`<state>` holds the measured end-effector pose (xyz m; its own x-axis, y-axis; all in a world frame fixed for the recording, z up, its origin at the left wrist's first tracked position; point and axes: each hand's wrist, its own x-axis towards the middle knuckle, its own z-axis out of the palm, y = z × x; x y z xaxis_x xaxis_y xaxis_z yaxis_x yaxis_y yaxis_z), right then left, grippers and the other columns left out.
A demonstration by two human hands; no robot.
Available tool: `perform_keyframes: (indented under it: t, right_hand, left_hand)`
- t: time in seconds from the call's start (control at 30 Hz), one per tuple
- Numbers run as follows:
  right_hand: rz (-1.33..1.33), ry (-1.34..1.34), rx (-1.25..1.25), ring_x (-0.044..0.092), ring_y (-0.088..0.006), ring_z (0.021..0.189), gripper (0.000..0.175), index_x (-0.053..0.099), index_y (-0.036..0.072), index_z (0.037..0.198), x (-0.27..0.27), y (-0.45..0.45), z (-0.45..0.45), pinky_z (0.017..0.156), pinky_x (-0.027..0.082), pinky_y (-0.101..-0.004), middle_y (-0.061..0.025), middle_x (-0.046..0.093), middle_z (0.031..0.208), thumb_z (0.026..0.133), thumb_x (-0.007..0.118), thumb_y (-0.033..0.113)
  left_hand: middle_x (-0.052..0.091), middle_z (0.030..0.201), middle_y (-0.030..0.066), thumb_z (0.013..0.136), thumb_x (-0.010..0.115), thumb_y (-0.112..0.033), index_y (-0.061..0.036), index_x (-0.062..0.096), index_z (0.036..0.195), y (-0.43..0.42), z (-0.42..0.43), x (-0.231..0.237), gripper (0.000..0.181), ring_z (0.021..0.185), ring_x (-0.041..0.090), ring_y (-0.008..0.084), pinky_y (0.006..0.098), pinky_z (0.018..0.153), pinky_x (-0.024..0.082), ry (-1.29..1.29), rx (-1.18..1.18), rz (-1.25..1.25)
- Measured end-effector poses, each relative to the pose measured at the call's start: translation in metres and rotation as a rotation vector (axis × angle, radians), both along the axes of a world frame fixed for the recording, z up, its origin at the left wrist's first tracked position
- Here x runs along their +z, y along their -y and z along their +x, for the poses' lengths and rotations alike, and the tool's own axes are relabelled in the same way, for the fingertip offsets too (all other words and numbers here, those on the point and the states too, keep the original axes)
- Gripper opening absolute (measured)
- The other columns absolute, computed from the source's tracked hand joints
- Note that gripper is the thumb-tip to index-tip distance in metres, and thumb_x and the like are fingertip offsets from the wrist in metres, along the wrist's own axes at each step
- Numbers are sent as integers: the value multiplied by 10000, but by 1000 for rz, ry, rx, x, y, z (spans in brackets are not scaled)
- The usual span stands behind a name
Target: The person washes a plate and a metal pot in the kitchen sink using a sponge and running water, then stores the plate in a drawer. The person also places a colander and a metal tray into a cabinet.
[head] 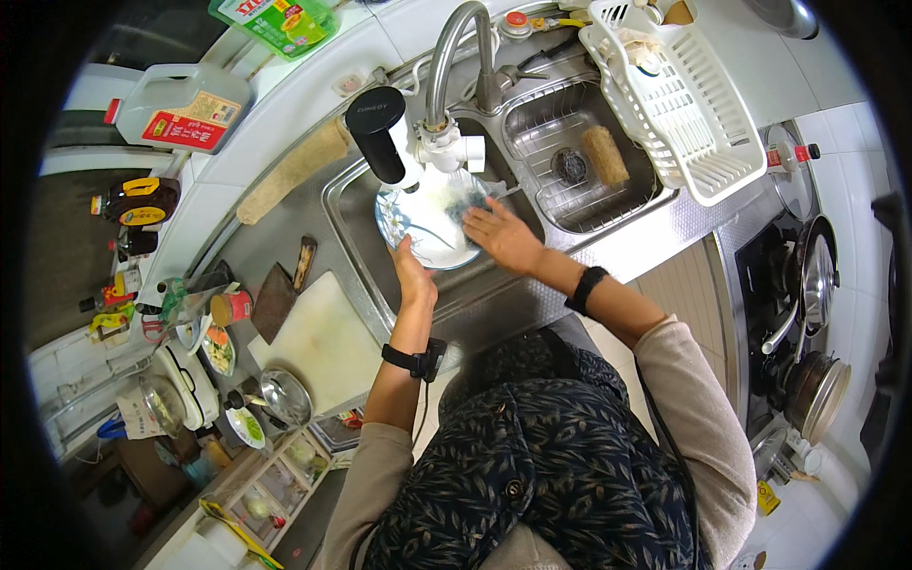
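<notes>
My left hand [415,276] grips the lower left rim of a white plate [434,221] with a blue edge and a floral pattern. The plate is held tilted over the left basin [356,221] of a stainless steel sink, under the faucet's white filter head [447,148]. Against the plate's right side, my right hand [504,236] presses a dark, blurred scrubbing pad [467,206]. Its fingers are stretched over the pad.
In the right basin, a loofah [605,157] and a steel wool ball [569,166] lie on a wire rack. A white dish rack [702,107] stands beyond. To the left are a cleaver [274,303] and a cutting board [320,342]. Pans [819,278] sit on the stove.
</notes>
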<state>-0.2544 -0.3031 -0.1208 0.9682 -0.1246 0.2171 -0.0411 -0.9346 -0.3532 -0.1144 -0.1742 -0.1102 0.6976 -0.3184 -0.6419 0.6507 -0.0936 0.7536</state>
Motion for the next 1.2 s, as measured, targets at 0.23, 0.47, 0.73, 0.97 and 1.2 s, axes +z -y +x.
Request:
perform_keyframes:
  t: [0.23, 0.47, 0.73, 0.97, 1.2]
  right_hand:
    - [961, -294, 0, 372, -282, 1227, 459, 397, -4, 1269, -2, -45, 26, 1054, 244, -360, -171, 408, 1309, 863, 402, 210]
    - [421, -152, -191, 352, -315, 1233, 461, 435, -64, 1209, -1, -22, 37, 1036, 253, -373, -213, 378, 1319, 887, 382, 262]
    - [535, -68, -108, 254, -279, 1301, 469, 389, 6, 1276, 1, -35, 58, 1054, 178, -446, -153, 316, 1381, 882, 397, 260]
    - [548, -139, -162, 269, -314, 1286, 478, 367, -34, 1279, -7, -41, 73, 1057, 205, -391, -198, 315, 1367, 876, 410, 220]
    - [698, -156, 69, 274, -252, 1294, 446, 372, 24, 1296, -3, -42, 23, 1083, 162, -389, -143, 343, 1365, 917, 368, 258]
  left_hand:
    - [520, 1133, 87, 915, 396, -397, -66, 386, 1242, -4, 0, -3, 465, 973, 535, 205, 368, 818, 427, 57, -65, -34]
    - [489, 1211, 88, 920, 354, -453, -66, 331, 1292, -2, 4, -5, 537, 1084, 501, 224, 351, 848, 420, 129, -157, -72]
    - [368, 1323, 126, 900, 335, -529, -48, 264, 1340, 0, -1, -8, 656, 1166, 415, 228, 382, 924, 358, 32, -234, -75]
    - [378, 1312, 144, 904, 332, -521, -31, 270, 1331, 4, -9, -11, 653, 1152, 426, 234, 369, 934, 354, 98, -214, -33]
    - [378, 1308, 140, 928, 337, -454, -3, 281, 1322, -2, 22, -16, 602, 1203, 374, 236, 348, 991, 288, 202, -197, -125]
